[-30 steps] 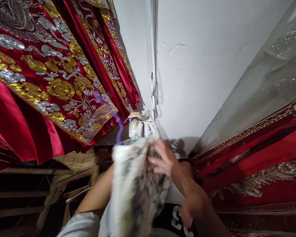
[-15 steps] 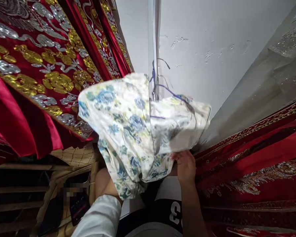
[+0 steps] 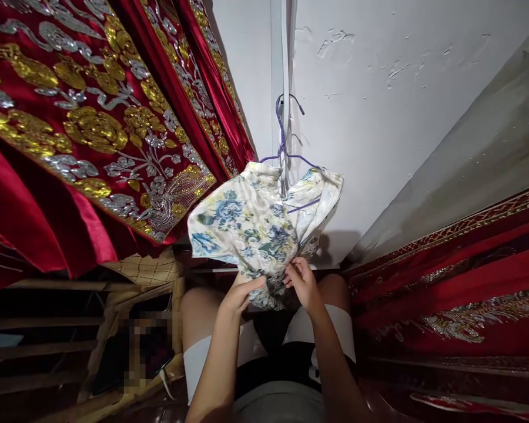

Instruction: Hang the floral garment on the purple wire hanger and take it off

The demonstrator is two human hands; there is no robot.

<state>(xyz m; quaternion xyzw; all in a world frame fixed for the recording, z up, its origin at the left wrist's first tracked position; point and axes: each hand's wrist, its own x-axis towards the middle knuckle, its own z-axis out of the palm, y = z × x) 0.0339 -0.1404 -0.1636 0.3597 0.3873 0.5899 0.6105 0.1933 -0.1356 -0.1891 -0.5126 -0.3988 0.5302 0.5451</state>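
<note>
A white blouse with blue and green flowers (image 3: 260,229) hangs on a purple wire hanger (image 3: 282,132) straight ahead of me, its right front folded partly open. My left hand (image 3: 243,291) grips the lower left part of the blouse, thumb on top and fingers hidden behind the cloth. On the other side, my right hand (image 3: 303,281) pinches the blouse's front edge near the gathered lower hem. Both hands are close together above my lap.
Red cloth with gold and silver sequins (image 3: 101,129) hangs at the left. More red embroidered cloth (image 3: 458,294) is on the right. Behind the hanger is a white wall (image 3: 357,117) with peeling paint. A bamboo rack (image 3: 101,323) stands at the lower left, with a dark, partly blurred item on it.
The blouse has swung down and settled narrower below the hanger, which now shows clearly. My left hand has come out from underneath the cloth to its lower front, and my right hand has moved left.
</note>
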